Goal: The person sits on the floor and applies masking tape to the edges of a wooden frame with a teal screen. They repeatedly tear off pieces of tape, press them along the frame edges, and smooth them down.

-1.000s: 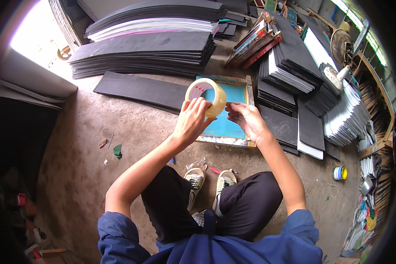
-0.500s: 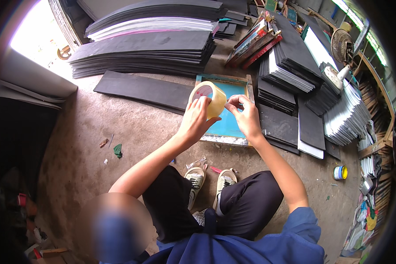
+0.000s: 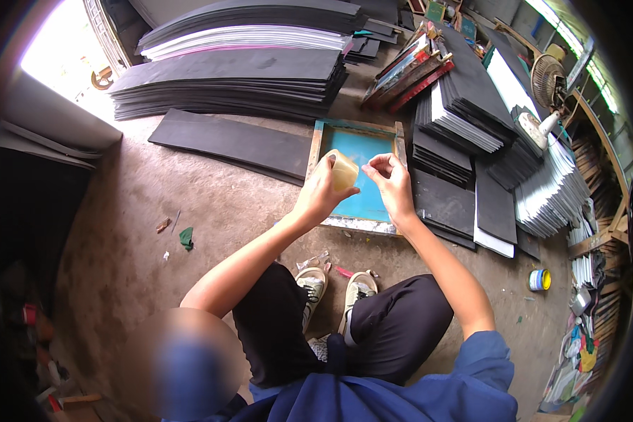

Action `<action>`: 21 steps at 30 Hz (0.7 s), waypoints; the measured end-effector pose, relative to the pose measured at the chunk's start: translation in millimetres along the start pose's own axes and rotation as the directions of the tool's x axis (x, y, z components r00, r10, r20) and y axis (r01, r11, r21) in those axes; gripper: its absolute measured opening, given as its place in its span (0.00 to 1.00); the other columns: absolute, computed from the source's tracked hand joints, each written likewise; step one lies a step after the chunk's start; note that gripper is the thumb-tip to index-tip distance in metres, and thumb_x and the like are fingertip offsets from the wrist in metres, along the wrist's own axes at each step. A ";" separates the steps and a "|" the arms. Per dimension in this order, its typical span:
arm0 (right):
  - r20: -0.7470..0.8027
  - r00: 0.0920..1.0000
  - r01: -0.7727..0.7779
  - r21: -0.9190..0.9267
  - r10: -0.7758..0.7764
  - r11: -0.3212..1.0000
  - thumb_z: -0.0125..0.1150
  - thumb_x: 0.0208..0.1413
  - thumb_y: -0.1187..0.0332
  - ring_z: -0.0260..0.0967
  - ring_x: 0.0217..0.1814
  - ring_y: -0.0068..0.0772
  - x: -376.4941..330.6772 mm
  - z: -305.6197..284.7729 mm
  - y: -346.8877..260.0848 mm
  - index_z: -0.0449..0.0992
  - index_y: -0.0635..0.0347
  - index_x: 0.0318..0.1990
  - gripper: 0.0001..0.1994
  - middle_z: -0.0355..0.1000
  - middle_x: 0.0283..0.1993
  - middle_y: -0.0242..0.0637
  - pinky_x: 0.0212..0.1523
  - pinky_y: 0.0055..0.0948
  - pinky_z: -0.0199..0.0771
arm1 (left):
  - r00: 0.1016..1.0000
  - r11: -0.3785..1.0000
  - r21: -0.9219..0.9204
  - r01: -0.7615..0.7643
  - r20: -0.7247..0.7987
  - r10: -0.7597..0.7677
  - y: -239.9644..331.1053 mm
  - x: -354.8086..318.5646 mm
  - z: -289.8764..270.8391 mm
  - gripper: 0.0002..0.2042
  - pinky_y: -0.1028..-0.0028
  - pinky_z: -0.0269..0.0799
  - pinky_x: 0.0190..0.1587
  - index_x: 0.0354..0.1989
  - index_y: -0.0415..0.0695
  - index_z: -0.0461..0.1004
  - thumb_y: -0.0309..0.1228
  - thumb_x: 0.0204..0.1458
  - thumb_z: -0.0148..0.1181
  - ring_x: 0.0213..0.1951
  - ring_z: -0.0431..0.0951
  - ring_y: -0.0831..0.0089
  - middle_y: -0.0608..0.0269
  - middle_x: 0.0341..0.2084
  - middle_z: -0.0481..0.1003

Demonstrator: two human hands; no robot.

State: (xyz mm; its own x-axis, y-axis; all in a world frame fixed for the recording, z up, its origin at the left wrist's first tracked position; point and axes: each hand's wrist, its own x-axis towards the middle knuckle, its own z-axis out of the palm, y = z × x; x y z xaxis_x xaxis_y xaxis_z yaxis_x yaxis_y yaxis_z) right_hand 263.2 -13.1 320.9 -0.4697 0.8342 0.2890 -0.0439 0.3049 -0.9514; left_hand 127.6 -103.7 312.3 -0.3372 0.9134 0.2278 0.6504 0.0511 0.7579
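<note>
Grips tape roll (image 3: 344,173) in left hand (image 3: 318,193) over left edge of framed screen (image 3: 360,224); curls right hand (image 3: 392,186) alongside, cannot tell if pinching anything.

Downward fisheye view from head

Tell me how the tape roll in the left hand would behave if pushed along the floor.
The tape roll would probably roll if stood on its curved outer band. It seems fairly stiff, showing no sag in the left hand. Its shiny, smooth-looking surface may be slippery.
</note>
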 end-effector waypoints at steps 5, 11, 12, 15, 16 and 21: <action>0.006 0.998 -0.068 0.089 0.068 0.994 0.66 0.45 0.72 0.64 0.32 0.18 1.5 9.3 7.9 0.66 0.59 0.41 0.17 0.66 0.28 0.28 0.36 0.20 0.66 | 0.979 0.974 0.178 -0.143 -0.116 0.165 -2.2 -2.6 5.2 0.39 0.63 0.67 0.46 0.53 0.31 0.53 0.42 0.38 0.68 0.46 0.71 0.49 0.39 0.45 0.68; 0.075 0.988 -0.145 0.180 0.133 0.973 0.68 0.43 0.69 0.60 0.31 0.18 4.0 8.7 3.9 0.68 0.56 0.46 0.21 0.64 0.27 0.26 0.38 0.21 0.63 | 0.972 0.945 0.282 -0.165 -0.115 0.204 -10.6 -5.2 5.3 0.40 0.62 0.64 0.49 0.53 0.27 0.53 0.41 0.38 0.67 0.46 0.70 0.49 0.39 0.44 0.68; 0.099 0.985 -0.154 0.164 0.139 0.974 0.68 0.44 0.68 0.60 0.31 0.17 5.3 8.1 8.1 0.69 0.55 0.45 0.20 0.64 0.27 0.26 0.39 0.20 0.63 | 0.964 0.938 0.297 -0.181 -0.133 0.229 -12.8 -5.9 5.6 0.40 0.61 0.63 0.50 0.52 0.27 0.53 0.41 0.38 0.68 0.46 0.70 0.49 0.39 0.43 0.68; 0.134 0.972 -0.205 0.078 0.194 0.976 0.67 0.45 0.64 0.60 0.36 0.20 6.8 4.3 7.2 0.73 0.53 0.40 0.14 0.65 0.28 0.26 0.43 0.23 0.61 | 0.975 0.955 0.249 -0.163 -0.105 0.194 -10.8 -6.8 3.5 0.39 0.61 0.63 0.49 0.52 0.27 0.54 0.41 0.38 0.68 0.47 0.69 0.50 0.39 0.42 0.69; 0.140 0.966 -0.225 0.046 0.216 0.973 0.66 0.45 0.62 0.60 0.38 0.22 6.9 4.8 5.6 0.74 0.52 0.37 0.12 0.66 0.28 0.27 0.45 0.25 0.60 | 0.981 0.958 0.248 -0.147 -0.088 0.173 -10.2 -6.8 1.8 0.39 0.62 0.65 0.48 0.52 0.28 0.54 0.42 0.38 0.67 0.46 0.70 0.50 0.39 0.42 0.69; -0.132 0.989 -0.007 -0.532 -0.074 0.847 0.66 0.45 0.58 0.54 0.51 0.37 10.0 13.5 7.1 0.76 0.46 0.31 0.08 0.69 0.30 0.31 0.54 0.38 0.52 | 0.999 0.988 0.146 0.048 -0.001 -0.049 2.0 -2.8 -8.3 0.34 0.65 0.71 0.40 0.49 0.33 0.58 0.44 0.41 0.66 0.39 0.75 0.54 0.43 0.38 0.73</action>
State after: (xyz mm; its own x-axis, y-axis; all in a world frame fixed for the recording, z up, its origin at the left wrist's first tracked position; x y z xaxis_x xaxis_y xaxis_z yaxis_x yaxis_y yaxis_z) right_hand 246.3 -8.8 315.6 -0.3451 0.8624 0.3703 0.4351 0.4966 -0.7510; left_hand 124.1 -109.5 318.2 -0.3693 0.9094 0.1912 0.7257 0.1537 0.6706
